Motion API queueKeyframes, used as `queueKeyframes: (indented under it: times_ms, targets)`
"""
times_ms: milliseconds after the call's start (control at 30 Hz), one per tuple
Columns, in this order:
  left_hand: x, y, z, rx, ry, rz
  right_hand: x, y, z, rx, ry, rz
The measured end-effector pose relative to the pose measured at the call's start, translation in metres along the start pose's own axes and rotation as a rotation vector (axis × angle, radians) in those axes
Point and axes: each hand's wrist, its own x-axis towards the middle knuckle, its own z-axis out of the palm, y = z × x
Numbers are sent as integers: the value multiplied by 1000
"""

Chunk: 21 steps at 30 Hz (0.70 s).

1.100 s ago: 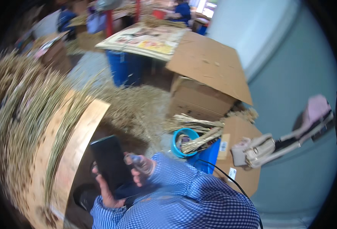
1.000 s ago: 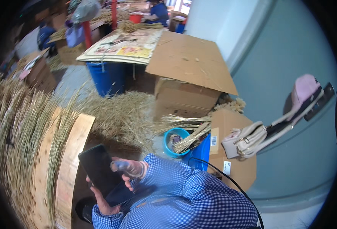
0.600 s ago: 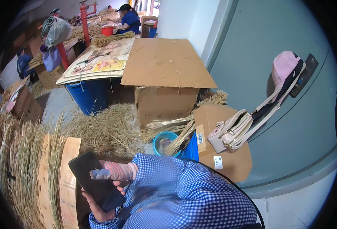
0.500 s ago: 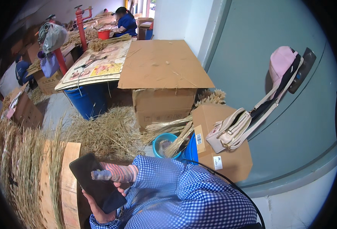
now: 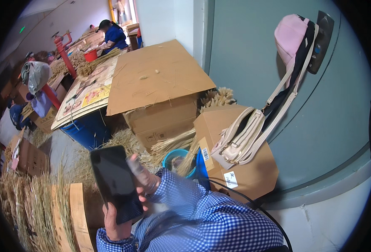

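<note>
A black smartphone [image 5: 115,180] with a dark screen is upright in front of me, slightly tilted. My left hand [image 5: 117,229] is closed round its lower part, the thumb along the left edge and fingertips showing at the right edge. Just right of the phone is my right hand [image 5: 145,176], blurred by motion, with a covered finger stretched out and nothing seen in it. Its other fingers are hard to make out. Both forearms wear blue-and-white checked sleeves [image 5: 175,189].
Bundles of dried stalks [image 5: 30,210] stand at the lower left beside a wooden board [image 5: 79,214]. Ahead are cardboard boxes [image 5: 160,80], a blue barrel [image 5: 86,130] and a turquoise basin [image 5: 166,161]. A cream bag [image 5: 240,138] hangs at the grey door [image 5: 248,54]. A co-worker [image 5: 114,37] sits far back.
The view has turned, shifting the background left and tilting it. The phone is more upright and further right. My right hand has moved off the screen to beside its right edge.
</note>
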Motion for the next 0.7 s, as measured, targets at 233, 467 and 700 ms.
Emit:
queueKeyframes:
  times_ms: [233, 467, 700]
  targets:
    - [90, -5, 87, 37, -376, -229, 8, -36, -50, 190, -6, -271]
    - [171, -65, 201, 729, -600, -153, 15, -54, -81, 262, 11, -349]
    - [182, -92, 232, 1013, -536, 113, 24, -60, -95, 339, -10, -390]
